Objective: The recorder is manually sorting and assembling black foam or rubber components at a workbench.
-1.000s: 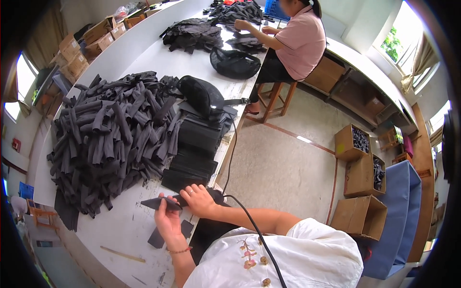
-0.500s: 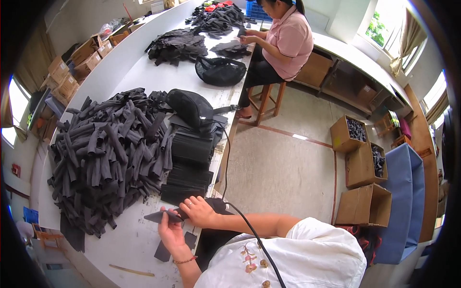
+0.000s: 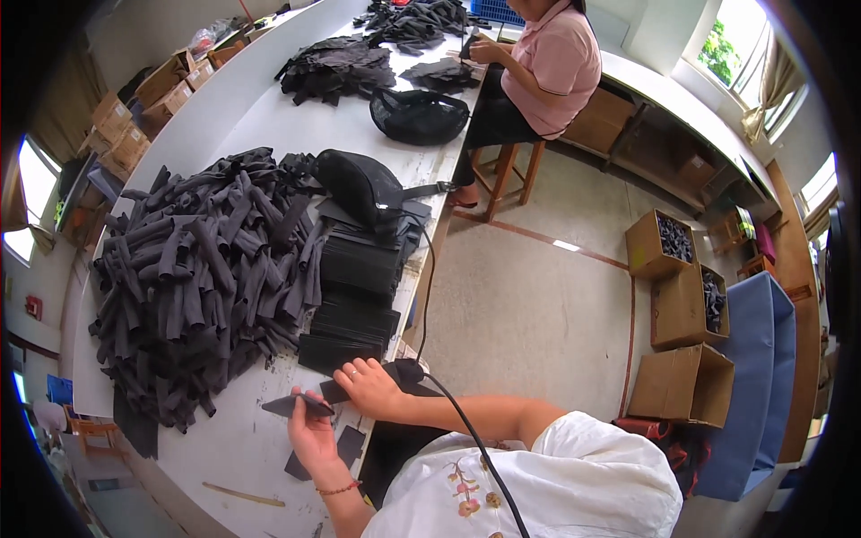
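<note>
Between the fingers and thumb of my left hand (image 3: 312, 437) is a folded dark grey fabric piece (image 3: 285, 406), raised above the white table. My right hand (image 3: 369, 389), with a ring, is closed over another dark strip (image 3: 334, 392) just beside it; its fingertips point left. A black corded object (image 3: 409, 370) lies against the back of my right hand; its kind I cannot make out. Flat dark pieces (image 3: 348, 444) lie on the table by my left wrist. Stacks of flat black pieces (image 3: 350, 336) sit just beyond my hands.
A large heap of rolled dark fabric pieces (image 3: 202, 287) covers the table's left. Black mesh-like pouches (image 3: 359, 188) stand farther along. A seated co-worker in a pink shirt (image 3: 552, 67) handles dark material. Cardboard boxes (image 3: 686, 386) stand on the floor at right. A black cable (image 3: 475, 435) crosses my front.
My left hand and its fabric piece have shifted slightly left and down. The right hand has moved a little left and up, showing more of the strip. The view has shifted slightly.
</note>
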{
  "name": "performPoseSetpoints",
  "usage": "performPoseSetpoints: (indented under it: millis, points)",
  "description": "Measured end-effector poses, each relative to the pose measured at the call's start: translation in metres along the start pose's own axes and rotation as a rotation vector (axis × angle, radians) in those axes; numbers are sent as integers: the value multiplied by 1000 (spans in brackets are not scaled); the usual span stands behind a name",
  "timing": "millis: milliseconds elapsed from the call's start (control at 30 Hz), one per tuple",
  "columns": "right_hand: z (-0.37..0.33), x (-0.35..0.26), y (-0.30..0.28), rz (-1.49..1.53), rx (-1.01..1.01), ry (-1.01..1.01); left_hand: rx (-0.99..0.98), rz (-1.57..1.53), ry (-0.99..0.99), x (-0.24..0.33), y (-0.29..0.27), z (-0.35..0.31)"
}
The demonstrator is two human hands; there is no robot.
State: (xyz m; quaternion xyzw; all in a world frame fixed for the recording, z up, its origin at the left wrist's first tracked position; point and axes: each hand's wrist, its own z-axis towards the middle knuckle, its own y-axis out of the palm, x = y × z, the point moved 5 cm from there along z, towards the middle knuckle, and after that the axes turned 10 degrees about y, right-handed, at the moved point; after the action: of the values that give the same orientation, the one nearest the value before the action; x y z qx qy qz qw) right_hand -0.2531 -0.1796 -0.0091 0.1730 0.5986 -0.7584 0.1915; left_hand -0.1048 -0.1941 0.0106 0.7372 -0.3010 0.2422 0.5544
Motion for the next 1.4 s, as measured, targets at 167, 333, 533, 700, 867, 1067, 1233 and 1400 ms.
performPoseSetpoints:
  millis: [167,333,533,700,867,1067,1233,1400]
  points:
    - [6,-8,-11,176,-80,173,85,171,110,20,14,-15]
    - [19,-15,-48,226,98,186,28,510,214,23,33,-38]
    - [15,-25,-42,229,20,70,-54,881,198,23,23,-21]
    - [27,-14,-45,329,-120,76,-28,868,133,12,12,2]
    - [30,-4,-42,476,-97,-44,-14,799,81,13,16,12]
    - [24,-10,-31,494,-83,-102,-51,799,48,17,1,10]
    - [31,1,-47,638,44,-20,65,479,82,29,-6,8]
    - [51,13,-93,600,83,140,123,12,87,32,-1,47]
